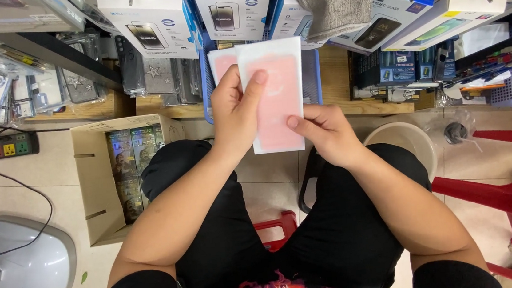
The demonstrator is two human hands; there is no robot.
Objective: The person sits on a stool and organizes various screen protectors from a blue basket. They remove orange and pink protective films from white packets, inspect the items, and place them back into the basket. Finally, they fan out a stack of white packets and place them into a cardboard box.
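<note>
Pink-and-white sleeves [277, 99] were pinched in my left hand [238, 111], my right hand [323, 132] gripping the front one's lower edge, the two barely fanned apart and nothing drawn out yet

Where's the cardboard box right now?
In the head view the open cardboard box sits on the tiled floor to the person's left, beside the left knee, below the power strip and above the grey domed appliance.

Open air over lap; stacked white retail boxes [152, 20] crowd ahead, open brown cardboard carton [95, 176] blocks left, red plastic stools [507, 187] right.
</note>
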